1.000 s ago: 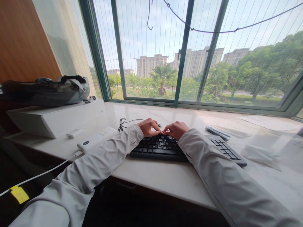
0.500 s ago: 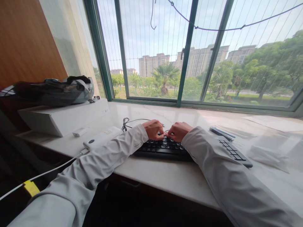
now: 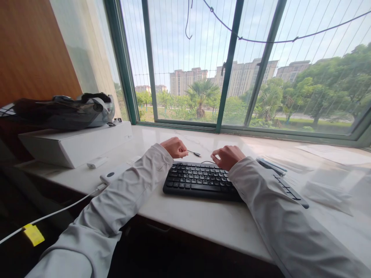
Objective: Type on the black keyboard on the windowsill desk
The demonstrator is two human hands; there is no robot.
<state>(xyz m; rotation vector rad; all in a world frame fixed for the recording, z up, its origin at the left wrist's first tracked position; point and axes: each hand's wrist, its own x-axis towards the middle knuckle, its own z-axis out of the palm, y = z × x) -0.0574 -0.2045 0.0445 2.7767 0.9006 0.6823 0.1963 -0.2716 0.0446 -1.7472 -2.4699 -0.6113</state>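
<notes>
A black keyboard (image 3: 199,181) lies on the pale marble sill (image 3: 203,220) in front of me. My left hand (image 3: 174,148) is raised just behind the keyboard's back left corner. It is closed in a pinch on a thin black cable (image 3: 191,152) whose small plug (image 3: 197,155) points right. My right hand (image 3: 228,156) hovers at the back edge of the keyboard. Its fingers are curled, and thumb and fingertips are pinched where a loop of the same thin cable meets them. Both arms wear white sleeves. My right forearm covers part of the keyboard's number pad.
A white power bank (image 3: 114,173) with a white lead and a yellow tag (image 3: 33,234) lies to the left, near a small white stick (image 3: 97,162). A white box (image 3: 75,144) carries a dark bag (image 3: 60,112). Pens (image 3: 269,164) and papers (image 3: 333,152) lie to the right. A green-framed window (image 3: 228,69) stands behind.
Both hands have left the keys and moved back behind the keyboard, drawing apart. The left hand now pinches the thin cable with its plug lifted off the sill.
</notes>
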